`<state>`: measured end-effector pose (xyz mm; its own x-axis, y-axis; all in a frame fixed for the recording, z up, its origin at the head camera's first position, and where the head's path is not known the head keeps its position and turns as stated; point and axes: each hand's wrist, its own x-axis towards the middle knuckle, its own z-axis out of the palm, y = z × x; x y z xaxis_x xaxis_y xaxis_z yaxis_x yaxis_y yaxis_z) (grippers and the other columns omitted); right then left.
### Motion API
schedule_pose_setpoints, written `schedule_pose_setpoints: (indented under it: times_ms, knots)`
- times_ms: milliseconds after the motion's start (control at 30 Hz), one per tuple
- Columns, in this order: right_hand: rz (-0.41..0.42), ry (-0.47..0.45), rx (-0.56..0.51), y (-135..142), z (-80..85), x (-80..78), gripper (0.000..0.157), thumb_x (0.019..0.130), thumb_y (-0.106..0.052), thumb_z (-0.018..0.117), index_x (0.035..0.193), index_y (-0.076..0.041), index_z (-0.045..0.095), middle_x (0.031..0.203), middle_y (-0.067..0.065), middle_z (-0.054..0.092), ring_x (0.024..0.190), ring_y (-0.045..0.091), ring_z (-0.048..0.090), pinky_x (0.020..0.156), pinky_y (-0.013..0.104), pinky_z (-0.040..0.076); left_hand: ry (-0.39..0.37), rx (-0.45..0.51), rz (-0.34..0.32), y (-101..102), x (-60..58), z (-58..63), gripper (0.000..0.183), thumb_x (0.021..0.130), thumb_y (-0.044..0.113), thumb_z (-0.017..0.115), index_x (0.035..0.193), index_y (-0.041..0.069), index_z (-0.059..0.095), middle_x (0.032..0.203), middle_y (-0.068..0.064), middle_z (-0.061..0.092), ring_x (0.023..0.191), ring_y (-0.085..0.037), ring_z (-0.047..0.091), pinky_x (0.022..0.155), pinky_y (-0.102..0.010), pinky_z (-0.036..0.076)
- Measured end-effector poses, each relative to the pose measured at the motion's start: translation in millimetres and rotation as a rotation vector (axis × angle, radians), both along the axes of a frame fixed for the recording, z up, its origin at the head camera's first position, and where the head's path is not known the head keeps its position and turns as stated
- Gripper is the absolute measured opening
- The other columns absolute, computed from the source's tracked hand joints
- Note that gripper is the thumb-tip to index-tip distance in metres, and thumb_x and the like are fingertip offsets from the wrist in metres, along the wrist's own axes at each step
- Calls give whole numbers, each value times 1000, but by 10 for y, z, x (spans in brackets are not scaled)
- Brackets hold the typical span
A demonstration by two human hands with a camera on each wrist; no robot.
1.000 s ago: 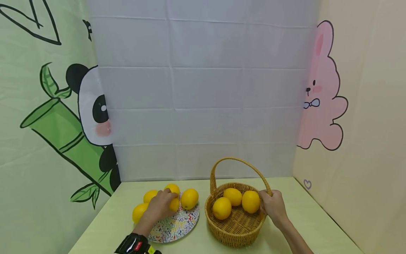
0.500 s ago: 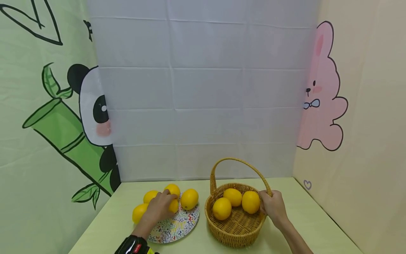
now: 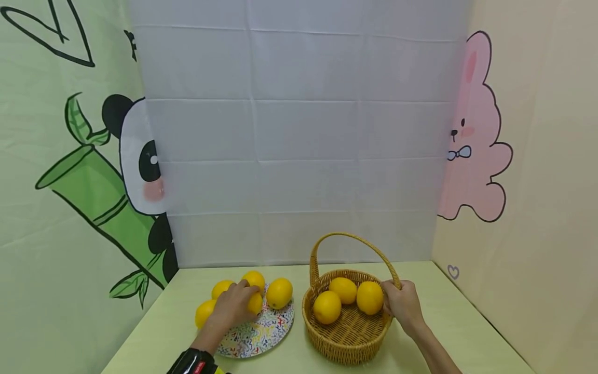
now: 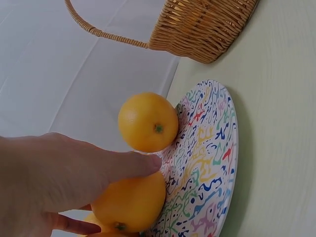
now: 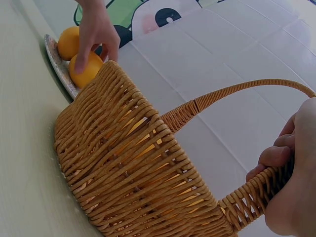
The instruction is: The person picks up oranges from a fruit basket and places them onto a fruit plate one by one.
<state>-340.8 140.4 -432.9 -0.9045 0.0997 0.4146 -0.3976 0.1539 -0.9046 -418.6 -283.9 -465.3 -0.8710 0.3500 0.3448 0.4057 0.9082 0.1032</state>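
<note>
My left hand (image 3: 235, 303) reaches over a patterned plate (image 3: 268, 332) and grips an orange (image 4: 131, 202) from above. The thumb lies along its near side and the fingers are partly hidden behind it. Another orange (image 3: 279, 293) sits on the plate just to the right, apart from the hand. Several more oranges (image 3: 205, 313) lie around the hand, partly covered by it. My right hand (image 3: 404, 306) holds the lower right end of the handle of a wicker basket (image 3: 343, 353), its fingers curled round the weave. Inside the basket are three oranges (image 3: 327, 306).
The plate and basket stand side by side on a pale table (image 3: 154, 343), with a narrow strip of tabletop between them. A white cloth backdrop (image 3: 303, 156) hangs behind. Printed walls with a panda (image 3: 140, 171) and a rabbit (image 3: 476, 156) flank the table.
My left hand has shifted very slightly left with the orange under it. The right hand, basket and other oranges have stayed in place.
</note>
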Motion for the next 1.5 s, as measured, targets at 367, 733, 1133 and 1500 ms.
schedule_pose_setpoints:
  times_ms: [367,733,1133,1500]
  knots:
    - [1,2,-3,-1,-1,2,46,102,-2,51,58,-7,38,43,-8,30,36,10,28,35,18,27,34,47,-6,34,12,159,62,82,54,80,128,14,72,127,-12,64,105,-33,59,90,-52,55]
    - [4,2,-9,-12,11,25,46,102,-1,51,58,-7,38,42,-8,30,36,10,28,35,19,27,125,123,-98,226,130,347,69,89,70,62,136,20,69,132,-7,63,109,-33,60,90,-55,52]
    - [13,8,4,4,-8,1,46,103,-1,49,58,-8,38,43,-8,30,37,10,29,35,19,28,-39,161,-202,483,382,625,82,92,80,44,151,25,55,153,-8,49,133,-39,47,104,-66,39]
    - [17,11,5,16,-25,-17,46,103,-1,48,58,-8,37,43,-8,30,37,9,29,36,19,28,-158,116,-322,783,588,826,87,91,83,41,160,31,41,161,-6,38,138,-36,41,101,-62,45]
